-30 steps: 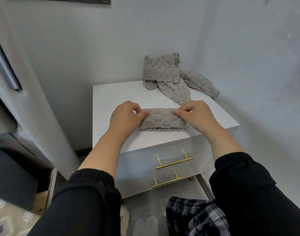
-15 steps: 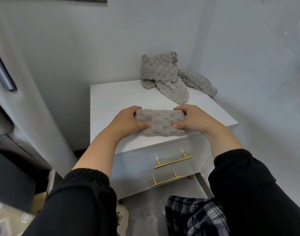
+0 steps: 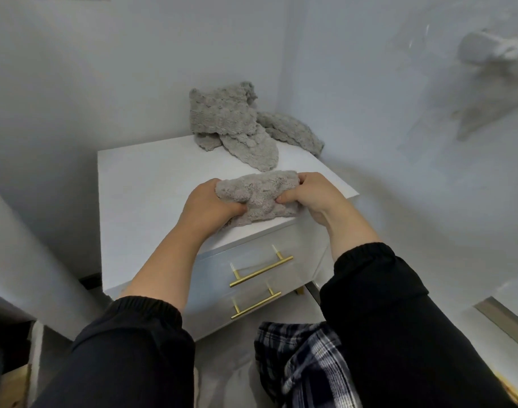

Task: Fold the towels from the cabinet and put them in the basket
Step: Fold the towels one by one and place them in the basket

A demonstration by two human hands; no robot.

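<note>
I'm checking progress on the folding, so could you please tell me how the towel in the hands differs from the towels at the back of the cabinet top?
The held towel is a folded bundle; the back towels lie loose and crumpled. The held towel is gripped at both ends by the left hand and right hand near the cabinet front edge; the back towels lie untouched by the wall. Both are grey plush.

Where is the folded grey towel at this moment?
Head view, centre: the folded towel is gripped between the left hand and right hand at the front right edge of the cabinet, nearer than the loose towels.
</note>
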